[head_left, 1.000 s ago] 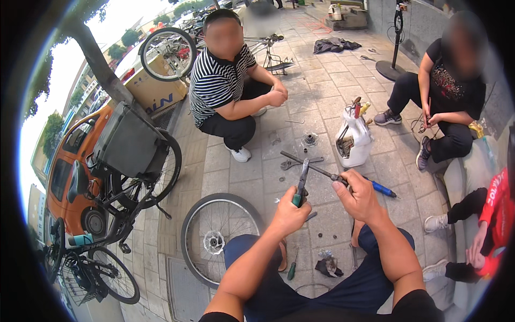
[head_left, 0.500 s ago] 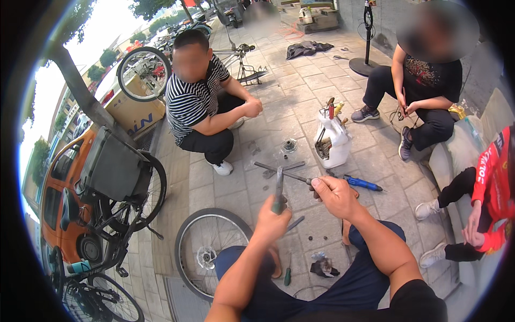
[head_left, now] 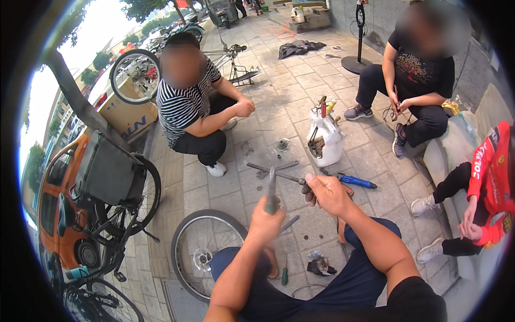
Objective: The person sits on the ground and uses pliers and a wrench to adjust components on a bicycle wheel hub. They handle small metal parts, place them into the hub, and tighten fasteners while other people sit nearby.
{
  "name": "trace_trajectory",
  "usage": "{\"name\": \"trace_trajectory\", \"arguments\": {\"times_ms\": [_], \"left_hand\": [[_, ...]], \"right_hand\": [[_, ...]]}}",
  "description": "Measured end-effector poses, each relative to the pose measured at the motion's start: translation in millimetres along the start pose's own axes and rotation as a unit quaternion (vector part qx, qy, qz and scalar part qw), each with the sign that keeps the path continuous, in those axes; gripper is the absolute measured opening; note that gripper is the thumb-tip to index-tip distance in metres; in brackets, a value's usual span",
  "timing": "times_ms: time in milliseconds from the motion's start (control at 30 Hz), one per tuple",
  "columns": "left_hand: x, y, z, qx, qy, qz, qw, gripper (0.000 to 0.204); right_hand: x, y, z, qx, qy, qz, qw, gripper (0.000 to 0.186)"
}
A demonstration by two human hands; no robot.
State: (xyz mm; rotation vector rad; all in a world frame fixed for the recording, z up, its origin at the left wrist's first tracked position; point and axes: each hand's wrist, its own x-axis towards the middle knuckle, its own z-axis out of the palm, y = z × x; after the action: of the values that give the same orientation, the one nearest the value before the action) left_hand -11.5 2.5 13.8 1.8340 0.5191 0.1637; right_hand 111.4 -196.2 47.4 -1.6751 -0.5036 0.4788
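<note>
My left hand [head_left: 266,221] is wrapped round the green handle of a tool [head_left: 272,184], whose pale shaft stands up and is blurred, so its exact kind is unclear. In my right hand [head_left: 328,194] is a long dark metal rod [head_left: 284,176], thumb on top, pointing away to the left. The shaft and the rod cross in front of me; I cannot tell if they touch. Beneath the rod a wrench [head_left: 289,165] lies on the paving. Between my legs are a green-handled screwdriver [head_left: 285,277] and a crumpled black cloth [head_left: 321,266].
A bicycle wheel [head_left: 182,228] lies by my left leg. Ahead stand a cut white jug of tools [head_left: 332,152] and, nearer, a blue tool [head_left: 358,182]. A sprocket [head_left: 282,145] lies farther off. People sit or squat ahead and to the right; bicycles [head_left: 129,214] stand left.
The whole view has shifted slightly to the left. Both hands keep nearly the same hold and place, with shaft and rod still crossed.
</note>
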Motion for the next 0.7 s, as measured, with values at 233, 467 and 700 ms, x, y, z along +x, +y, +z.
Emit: {"name": "trace_trajectory", "arguments": {"times_ms": [233, 467, 700], "left_hand": [[1, -2, -3, -0.019, -0.008, -0.001, 1.000, 0.022], [-1, 2, -3, -0.006, -0.007, -0.002, 1.000, 0.022], [-2, 7, -3, -0.003, -0.002, -0.005, 1.000, 0.022]], "right_hand": [[-6, -1, 2, -0.227, 0.125, -0.284, 0.923, 0.049], [4, -1, -10, 0.076, -0.085, 0.106, 0.988, 0.033], [-6, -3, 2, -0.202, 0.109, -0.251, 0.941, 0.033]]}}
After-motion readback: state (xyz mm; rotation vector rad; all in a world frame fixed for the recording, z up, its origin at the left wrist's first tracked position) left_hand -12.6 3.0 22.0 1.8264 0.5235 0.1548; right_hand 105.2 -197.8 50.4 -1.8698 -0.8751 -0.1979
